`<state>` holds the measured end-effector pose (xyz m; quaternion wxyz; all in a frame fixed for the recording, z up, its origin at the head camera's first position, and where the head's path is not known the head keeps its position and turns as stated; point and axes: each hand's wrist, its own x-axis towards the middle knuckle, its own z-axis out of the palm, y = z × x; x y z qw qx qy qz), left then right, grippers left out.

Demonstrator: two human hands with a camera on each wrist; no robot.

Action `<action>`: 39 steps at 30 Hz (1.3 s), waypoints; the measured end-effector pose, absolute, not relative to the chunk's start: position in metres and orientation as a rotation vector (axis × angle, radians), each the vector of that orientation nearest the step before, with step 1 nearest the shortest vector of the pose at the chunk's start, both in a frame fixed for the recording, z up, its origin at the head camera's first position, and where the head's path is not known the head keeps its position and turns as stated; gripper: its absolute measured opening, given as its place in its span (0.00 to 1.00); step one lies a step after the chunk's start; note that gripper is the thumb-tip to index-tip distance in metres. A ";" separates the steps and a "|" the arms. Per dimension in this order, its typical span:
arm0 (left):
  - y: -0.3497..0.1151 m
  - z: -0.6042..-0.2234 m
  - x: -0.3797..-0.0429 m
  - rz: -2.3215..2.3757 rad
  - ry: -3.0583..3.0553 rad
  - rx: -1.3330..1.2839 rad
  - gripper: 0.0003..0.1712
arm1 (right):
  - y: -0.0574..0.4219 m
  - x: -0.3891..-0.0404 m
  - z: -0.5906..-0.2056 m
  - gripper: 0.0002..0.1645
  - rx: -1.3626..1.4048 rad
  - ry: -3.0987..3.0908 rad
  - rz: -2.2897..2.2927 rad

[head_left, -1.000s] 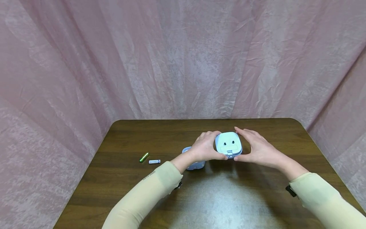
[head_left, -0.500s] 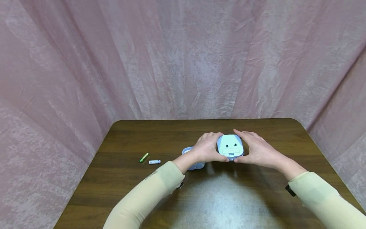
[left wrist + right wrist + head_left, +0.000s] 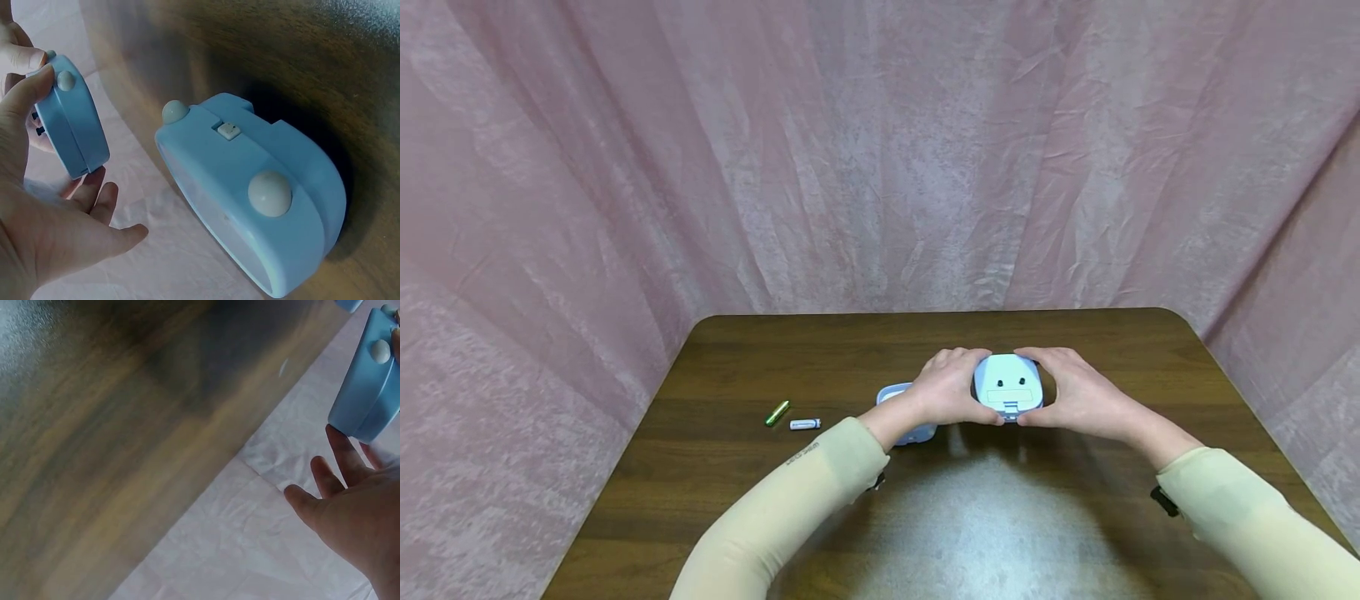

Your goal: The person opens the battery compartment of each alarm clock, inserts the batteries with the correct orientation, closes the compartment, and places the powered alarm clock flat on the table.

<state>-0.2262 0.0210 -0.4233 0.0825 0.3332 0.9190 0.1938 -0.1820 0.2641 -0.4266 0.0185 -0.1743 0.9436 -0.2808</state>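
Note:
In the head view, both hands hold a light-blue alarm clock [image 3: 1008, 387] between them, its back with two black knobs and a battery cover turned toward me. My left hand [image 3: 951, 389] grips its left side, thumb at the lower edge. On the opposite side, my right hand [image 3: 1081, 396] grips it with thumb and fingertips. Both wrist views show the clock [image 3: 78, 119] raised off the table, with a round white foot on its side. A second light-blue clock [image 3: 294, 206] stands on the table under the left forearm, partly hidden in the head view.
A green battery [image 3: 777, 413] and a white-and-blue battery [image 3: 805, 424] lie on the wooden table [image 3: 715, 492], left of the left forearm. Behind the table's far edge hangs a pink curtain [image 3: 880, 167].
Both hands have carried the held clock slightly to the right and down in the head view. The second clock and the batteries stay where they were.

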 end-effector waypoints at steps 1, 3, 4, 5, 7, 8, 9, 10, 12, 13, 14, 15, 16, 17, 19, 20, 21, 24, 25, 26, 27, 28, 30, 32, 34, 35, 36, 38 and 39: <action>0.021 -0.423 -0.227 0.573 2.742 0.996 0.58 | 0.264 -0.182 -0.427 0.63 -0.535 2.930 -0.880; 0.022 -0.423 -0.227 0.560 2.737 0.992 0.59 | 0.265 -0.182 -0.428 0.63 -0.529 2.932 -0.886; 0.022 -0.423 -0.228 0.552 2.735 0.992 0.59 | 0.265 -0.181 -0.429 0.63 -0.528 2.933 -0.892; 0.023 -0.423 -0.228 0.542 2.734 0.990 0.59 | 0.265 -0.181 -0.429 0.62 -0.526 2.933 -0.896; 0.023 -0.423 -0.228 0.531 2.730 0.990 0.59 | 0.266 -0.180 -0.430 0.62 -0.522 2.931 -0.904; 0.023 -0.423 -0.228 0.523 2.729 0.990 0.59 | 0.266 -0.180 -0.431 0.62 -0.518 2.926 -0.908; 0.023 -0.423 -0.228 0.513 2.727 0.993 0.59 | 0.266 -0.179 -0.431 0.62 -0.514 2.920 -0.915; 0.023 -0.423 -0.228 0.508 2.725 0.996 0.59 | 0.267 -0.179 -0.431 0.62 -0.510 2.914 -0.919; 0.024 -0.424 -0.229 0.495 2.723 1.000 0.58 | 0.268 -0.179 -0.433 0.61 -0.506 2.901 -0.921; 0.025 -0.425 -0.229 0.487 2.724 1.001 0.58 | 0.268 -0.179 -0.433 0.61 -0.506 2.895 -0.921; 0.026 -0.426 -0.229 0.477 2.727 1.001 0.58 | 0.268 -0.179 -0.434 0.61 -0.506 2.888 -0.921; 0.027 -0.426 -0.229 0.471 2.729 1.000 0.57 | 0.269 -0.180 -0.435 0.61 -0.509 2.883 -0.921; 0.028 -0.427 -0.229 0.466 2.733 0.998 0.57 | 0.270 -0.180 -0.436 0.61 -0.512 2.878 -0.922; 0.029 -0.428 -0.230 0.461 2.736 0.994 0.57 | 0.270 -0.180 -0.437 0.62 -0.516 2.873 -0.920; 0.030 -0.429 -0.230 0.447 2.742 0.986 0.56 | 0.272 -0.181 -0.440 0.63 -0.525 2.868 -0.919; 0.031 -0.429 -0.231 0.442 2.743 0.983 0.56 | 0.272 -0.182 -0.441 0.64 -0.528 2.867 -0.915; 0.032 -0.430 -0.231 0.435 2.744 0.981 0.55 | 0.273 -0.182 -0.442 0.64 -0.532 2.868 -0.909; 0.035 -0.433 -0.232 0.413 2.744 0.986 0.54 | 0.275 -0.183 -0.447 0.63 -0.536 2.874 -0.882; 0.036 -0.434 -0.232 0.408 2.744 0.987 0.53 | 0.276 -0.183 -0.448 0.63 -0.535 2.877 -0.870; 0.037 -0.435 -0.232 0.403 2.745 0.987 0.52 | 0.276 -0.184 -0.449 0.62 -0.534 2.878 -0.861; 0.038 -0.436 -0.233 0.395 2.746 0.986 0.51 | 0.277 -0.184 -0.450 0.62 -0.533 2.877 -0.855; 0.039 -0.437 -0.233 0.389 2.747 0.983 0.51 | 0.277 -0.184 -0.451 0.61 -0.531 2.876 -0.849; 0.041 -0.441 -0.233 0.381 2.745 0.969 0.50 | 0.277 -0.185 -0.453 0.61 -0.535 2.879 -0.836; 0.044 -0.448 -0.236 0.377 2.739 0.950 0.50 | 0.277 -0.185 -0.455 0.60 -0.537 2.881 -0.825; 0.047 -0.454 -0.238 0.372 2.731 0.933 0.51 | 0.277 -0.185 -0.457 0.60 -0.538 2.887 -0.812; 0.048 -0.456 -0.239 0.368 2.724 0.924 0.51 | 0.277 -0.185 -0.458 0.60 -0.538 2.890 -0.805; 0.049 -0.458 -0.240 0.366 2.720 0.916 0.52 | 0.277 -0.185 -0.459 0.60 -0.536 2.891 -0.800; 0.049 -0.456 -0.237 0.350 2.714 0.904 0.52 | 0.277 -0.185 -0.461 0.60 -0.532 2.892 -0.795; 0.049 -0.454 -0.236 0.341 2.714 0.902 0.52 | 0.277 -0.185 -0.462 0.60 -0.530 2.892 -0.792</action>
